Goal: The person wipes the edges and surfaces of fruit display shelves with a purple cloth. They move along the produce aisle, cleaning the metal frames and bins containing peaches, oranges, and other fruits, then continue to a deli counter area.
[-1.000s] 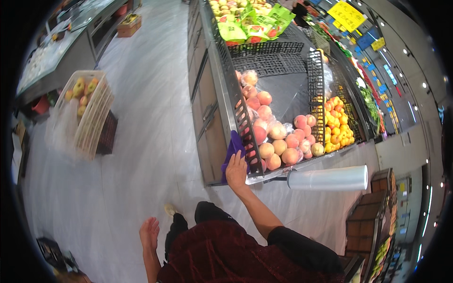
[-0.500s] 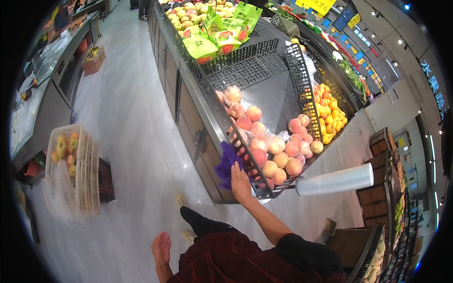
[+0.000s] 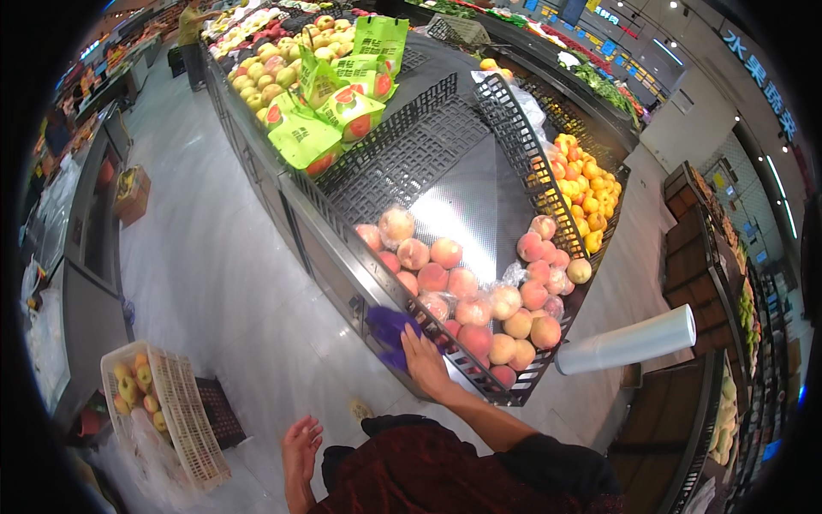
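My right hand (image 3: pixel 425 360) presses a purple cloth (image 3: pixel 385 330) against the metal edge of a fruit stand (image 3: pixel 310 244), just outside the black plastic rail. The fingers lie over the cloth and partly hide it. Behind the rail, peaches (image 3: pixel 462 283) are heaped in the stand's near corner, some in clear wrap or foam. My left hand (image 3: pixel 301 445) hangs low beside my body, away from the stand, with its fingers loosely bent and apart and nothing in it.
A cream crate of apples (image 3: pixel 184 411) stands on the floor at left, beside a dark crate (image 3: pixel 221 413). A roll of clear plastic bags (image 3: pixel 629 340) juts from the stand's corner. Orange fruit (image 3: pixel 582 193) and green bags (image 3: pixel 351 111) lie farther off. A person (image 3: pixel 190 38) stands far left.
My view has tilted and shifted, so the stand and crates sit differently in it. My right hand stays at the stand's edge with the cloth, which looks flatter. My left hand's fingers are more bent.
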Demonstrator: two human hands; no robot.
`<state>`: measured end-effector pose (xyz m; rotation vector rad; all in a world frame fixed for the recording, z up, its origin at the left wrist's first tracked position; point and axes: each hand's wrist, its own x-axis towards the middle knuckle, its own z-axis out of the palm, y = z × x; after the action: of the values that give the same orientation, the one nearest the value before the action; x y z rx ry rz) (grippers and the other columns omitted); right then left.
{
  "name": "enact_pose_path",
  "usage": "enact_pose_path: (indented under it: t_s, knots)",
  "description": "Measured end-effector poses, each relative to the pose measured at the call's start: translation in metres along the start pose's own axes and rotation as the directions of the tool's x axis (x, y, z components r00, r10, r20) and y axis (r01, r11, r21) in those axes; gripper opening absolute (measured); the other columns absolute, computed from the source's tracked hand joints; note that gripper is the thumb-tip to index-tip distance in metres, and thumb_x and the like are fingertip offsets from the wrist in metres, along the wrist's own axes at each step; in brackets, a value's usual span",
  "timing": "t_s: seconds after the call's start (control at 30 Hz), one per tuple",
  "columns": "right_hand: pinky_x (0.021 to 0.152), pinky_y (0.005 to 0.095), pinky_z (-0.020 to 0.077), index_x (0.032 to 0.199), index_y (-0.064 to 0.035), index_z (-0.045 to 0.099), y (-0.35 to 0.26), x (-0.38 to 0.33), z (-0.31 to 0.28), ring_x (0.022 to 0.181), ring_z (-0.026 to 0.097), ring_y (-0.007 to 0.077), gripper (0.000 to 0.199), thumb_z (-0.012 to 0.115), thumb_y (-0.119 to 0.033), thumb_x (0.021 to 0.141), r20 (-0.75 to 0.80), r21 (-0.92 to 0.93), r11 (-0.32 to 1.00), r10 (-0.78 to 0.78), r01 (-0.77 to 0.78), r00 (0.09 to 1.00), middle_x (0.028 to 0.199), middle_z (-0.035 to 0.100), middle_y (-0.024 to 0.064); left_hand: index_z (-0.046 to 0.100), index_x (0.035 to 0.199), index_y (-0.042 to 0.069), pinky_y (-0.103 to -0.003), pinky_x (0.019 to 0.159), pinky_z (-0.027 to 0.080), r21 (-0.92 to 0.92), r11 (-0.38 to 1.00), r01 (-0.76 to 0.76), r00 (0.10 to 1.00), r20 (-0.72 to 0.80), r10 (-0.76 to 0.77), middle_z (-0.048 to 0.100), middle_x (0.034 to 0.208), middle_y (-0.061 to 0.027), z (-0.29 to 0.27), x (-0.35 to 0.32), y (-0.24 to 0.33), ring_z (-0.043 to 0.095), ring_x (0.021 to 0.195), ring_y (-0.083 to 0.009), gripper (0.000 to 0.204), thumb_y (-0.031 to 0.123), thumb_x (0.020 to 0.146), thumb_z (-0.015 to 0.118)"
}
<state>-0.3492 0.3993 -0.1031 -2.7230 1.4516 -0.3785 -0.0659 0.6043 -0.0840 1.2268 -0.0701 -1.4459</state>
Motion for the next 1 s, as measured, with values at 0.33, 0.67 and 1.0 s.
enact_pose_path:
  t_s: [0.33,0.67,1.0]
  knots:
    - [0.098,0.0403,0.0416,0.128,0.0046,0.046,-0.004,0.104,0.043,0.121,0.048,0.0351,0.046,0.049,-0.006,0.083,-0.185,-0.006,0.999,0.031,-0.033,0.982,0.140,0.041,0.0186,0.064,0.106,-0.011,-0.041,0.074,0.053,-0.114,0.962,-0.248,-0.280,0.959,0.041,0.065,0.096,-0.0224,0.195,-0.055,0.185,0.065,0.087,-0.0359,0.029,0.008,0.084,0.068]
    - [0.098,0.0412,0.0400,0.127,0.0030,0.047,-0.013,0.050,0.051,0.119,0.048,0.0353,0.044,0.047,-0.008,0.085,-0.098,0.114,0.969,0.232,-0.221,0.968,0.139,0.042,0.0182,0.062,0.108,-0.005,-0.045,0.082,0.045,-0.061,0.774,-0.630,-0.409,0.874,-0.263,0.057,0.112,-0.0216,0.197,-0.117,0.212,0.055,0.097,-0.0368,0.036,0.028,0.094,0.058]
    - [0.102,0.0396,0.0385,0.130,0.0025,0.045,-0.008,0.027,0.004,0.122,0.048,0.0338,0.047,0.047,-0.006,0.084,-0.054,0.012,0.995,0.104,-0.103,0.993,0.141,0.041,0.0172,0.062,0.103,-0.004,-0.045,0.077,0.046,-0.318,0.891,-0.323,-0.461,0.876,0.145,0.058,0.108,-0.0203,0.182,-0.148,0.164,0.057,0.093,-0.0366,0.023,0.016,0.094,0.058]
